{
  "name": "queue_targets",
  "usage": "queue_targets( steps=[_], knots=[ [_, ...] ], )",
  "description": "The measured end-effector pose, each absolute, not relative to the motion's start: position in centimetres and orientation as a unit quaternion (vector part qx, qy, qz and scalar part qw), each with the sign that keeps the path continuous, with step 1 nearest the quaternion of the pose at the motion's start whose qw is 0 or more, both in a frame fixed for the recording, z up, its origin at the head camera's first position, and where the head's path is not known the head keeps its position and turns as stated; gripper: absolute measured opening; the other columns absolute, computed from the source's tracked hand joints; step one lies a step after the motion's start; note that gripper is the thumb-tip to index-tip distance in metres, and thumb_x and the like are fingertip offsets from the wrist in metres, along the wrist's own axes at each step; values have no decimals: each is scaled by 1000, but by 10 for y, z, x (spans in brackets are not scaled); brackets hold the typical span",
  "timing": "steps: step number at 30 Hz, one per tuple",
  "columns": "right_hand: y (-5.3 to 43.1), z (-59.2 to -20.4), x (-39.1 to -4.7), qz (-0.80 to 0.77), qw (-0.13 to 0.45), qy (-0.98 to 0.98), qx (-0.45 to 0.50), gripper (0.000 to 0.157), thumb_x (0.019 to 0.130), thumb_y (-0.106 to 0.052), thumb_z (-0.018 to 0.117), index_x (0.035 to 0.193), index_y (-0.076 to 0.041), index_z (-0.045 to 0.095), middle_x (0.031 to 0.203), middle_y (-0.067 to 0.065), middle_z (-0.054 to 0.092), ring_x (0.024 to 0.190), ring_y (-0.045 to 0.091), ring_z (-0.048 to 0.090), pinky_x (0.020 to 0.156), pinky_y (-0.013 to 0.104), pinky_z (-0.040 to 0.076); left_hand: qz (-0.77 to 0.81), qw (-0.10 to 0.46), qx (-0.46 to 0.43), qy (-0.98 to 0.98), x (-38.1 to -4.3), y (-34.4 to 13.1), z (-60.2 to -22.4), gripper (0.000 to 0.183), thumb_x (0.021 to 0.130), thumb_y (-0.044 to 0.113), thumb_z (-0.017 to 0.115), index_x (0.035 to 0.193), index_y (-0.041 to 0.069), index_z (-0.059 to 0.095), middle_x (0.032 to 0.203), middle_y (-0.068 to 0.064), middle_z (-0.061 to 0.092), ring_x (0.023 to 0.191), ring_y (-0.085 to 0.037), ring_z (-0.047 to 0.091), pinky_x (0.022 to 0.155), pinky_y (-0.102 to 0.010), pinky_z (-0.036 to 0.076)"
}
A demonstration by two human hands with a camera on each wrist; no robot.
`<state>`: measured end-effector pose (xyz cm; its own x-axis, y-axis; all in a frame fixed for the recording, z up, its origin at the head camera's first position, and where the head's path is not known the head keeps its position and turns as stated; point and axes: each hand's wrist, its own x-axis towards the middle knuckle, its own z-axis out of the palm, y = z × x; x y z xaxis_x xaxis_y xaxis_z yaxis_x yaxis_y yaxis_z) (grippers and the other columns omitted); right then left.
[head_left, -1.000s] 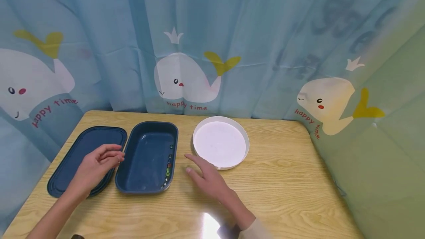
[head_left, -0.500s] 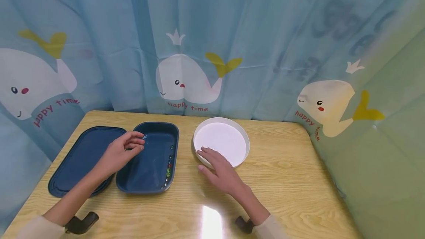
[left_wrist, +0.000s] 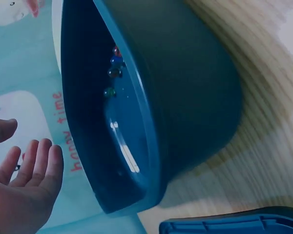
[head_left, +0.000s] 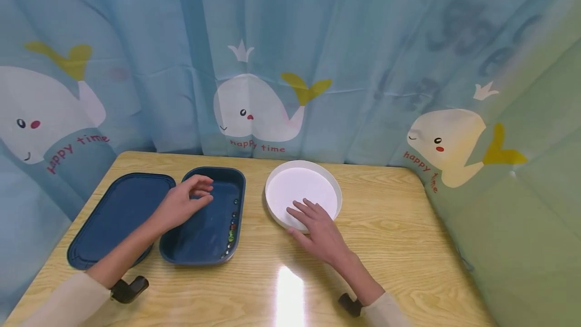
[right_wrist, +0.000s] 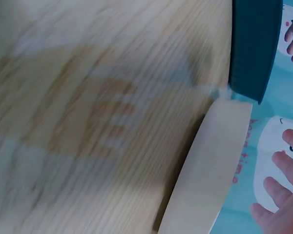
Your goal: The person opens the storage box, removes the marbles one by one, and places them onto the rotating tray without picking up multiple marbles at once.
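Observation:
My left hand (head_left: 187,203) hovers over the left part of a deep dark-blue rectangular container (head_left: 199,243), fingers loosely bent with nothing between them. Several small glass marbles (head_left: 231,236) lie in a row along the container's right inner side; in the left wrist view, red, blue and green marbles (left_wrist: 115,71) show on its floor. Over the near rim of a round white tray (head_left: 303,185) is my right hand (head_left: 320,231), its fingers spread and holding nothing. Whether it touches the rim I cannot tell.
A dark-blue lid (head_left: 120,211) lies flat on the wooden table (head_left: 386,231), left of the container. Behind the table hangs a blue curtain (head_left: 363,64) with whale prints. A dark wrist mount (head_left: 129,290) juts from the left forearm.
My left hand has moved right, from above the lid to above the container. My right hand has shifted right, from the gap between container and tray to the tray's near edge.

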<state>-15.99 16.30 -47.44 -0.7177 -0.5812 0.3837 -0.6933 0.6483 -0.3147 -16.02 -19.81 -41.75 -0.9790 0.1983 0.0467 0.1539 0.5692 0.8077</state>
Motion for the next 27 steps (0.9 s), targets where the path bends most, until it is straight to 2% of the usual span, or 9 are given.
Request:
queue_targets(
  steps=[6, 12, 15, 27],
  knots=[
    [177, -477, -162, 208, 122, -904, 352, 45, 95, -35, 66, 135, -13, 64, 140, 13, 57, 135, 38, 45, 107, 60, 32, 458, 29, 114, 881, -171, -191, -422, 38, 100, 11, 61, 133, -3, 51, 127, -26, 59, 112, -38, 60, 87, -51, 51],
    [188, -482, -168, 185, 112, -914, 343, 42, 97, -36, 64, 133, -15, 66, 140, 8, 58, 137, 34, 44, 110, 58, 29, 440, 33, 128, 888, -183, -182, -429, 38, 99, 10, 62, 132, -4, 53, 123, -26, 60, 109, -38, 61, 87, -49, 52],
    [195, -484, -171, 170, 104, -921, 336, 42, 97, -38, 63, 133, -16, 66, 139, 5, 59, 136, 31, 46, 110, 56, 30, 431, 42, 132, 892, -186, -179, -433, 37, 98, 8, 61, 132, -5, 52, 121, -26, 61, 108, -38, 61, 88, -49, 51],
    [220, -499, -176, 147, 98, -926, 334, 40, 98, -34, 63, 133, -14, 66, 135, 6, 62, 132, 31, 50, 110, 56, 31, 420, 51, 135, 896, -197, -177, -443, 34, 97, 5, 62, 128, -9, 54, 117, -26, 62, 105, -38, 62, 88, -48, 52]
  ],
)
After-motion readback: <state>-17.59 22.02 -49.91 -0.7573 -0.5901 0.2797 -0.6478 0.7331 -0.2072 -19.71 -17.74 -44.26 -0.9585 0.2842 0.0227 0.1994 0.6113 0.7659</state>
